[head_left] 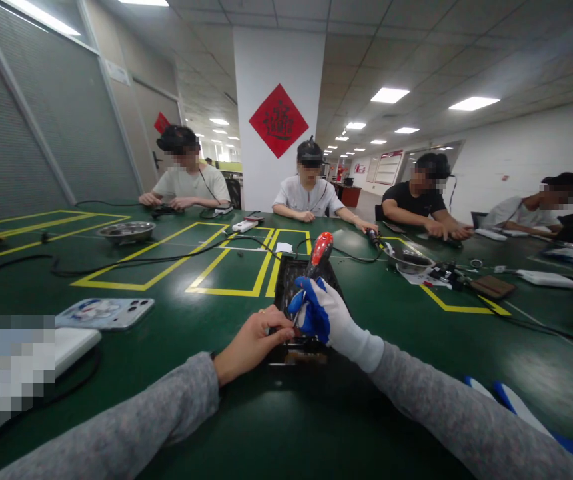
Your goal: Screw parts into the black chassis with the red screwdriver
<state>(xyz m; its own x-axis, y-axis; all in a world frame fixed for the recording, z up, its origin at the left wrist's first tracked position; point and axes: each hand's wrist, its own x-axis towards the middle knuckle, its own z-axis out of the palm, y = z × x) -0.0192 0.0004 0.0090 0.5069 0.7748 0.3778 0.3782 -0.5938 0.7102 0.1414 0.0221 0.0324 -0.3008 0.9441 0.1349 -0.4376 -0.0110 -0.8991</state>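
Head view. My right hand (339, 317), gloved, has its fingers wrapped around the tool (321, 248), handle towards 12 o'clock, over the tray (337, 279) straight ahead on the desk (276, 430); the glove probably aids grip. My left hand (259, 340), bare, comes in from 8 o'clock, fingers nearly together beside the glove, likely for finer feel; cannot tell whether they pinch anything. Tool's working end hidden. Phone (104, 313) at 9 o'clock, spare glove (524, 408) at 4, presumably set clear of my elbows.
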